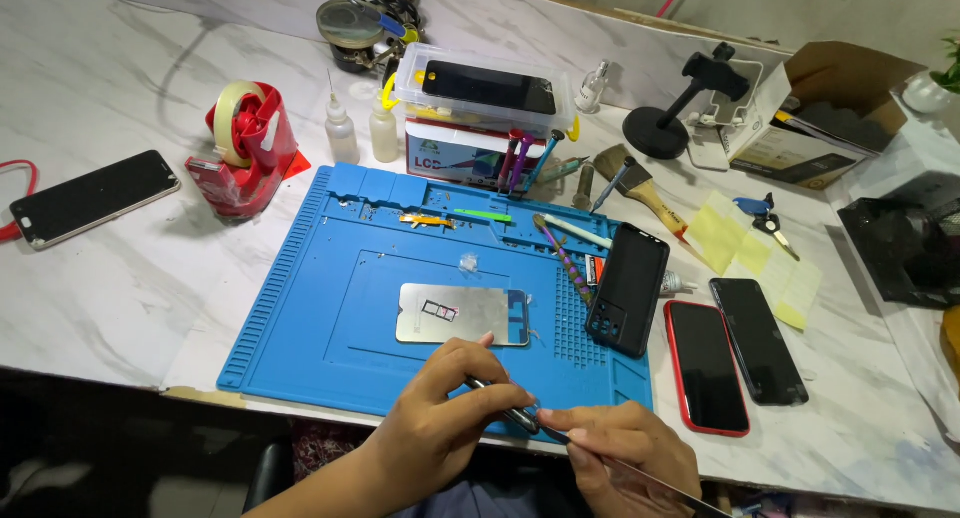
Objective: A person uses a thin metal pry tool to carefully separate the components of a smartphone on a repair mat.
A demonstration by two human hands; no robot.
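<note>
My left hand is closed around a thin metal tool, likely tweezers, at the near edge of the blue work mat. My right hand pinches a second slim metal tool, and its tip meets the first tool between my hands. Just beyond my hands a silver phone back panel lies flat on the mat with a small part on it.
A black phone case, a red-edged phone and a black phone lie to the right. Left are a red tape dispenser and another phone. Bottles, a plastic box, a brush and screwdrivers crowd the back.
</note>
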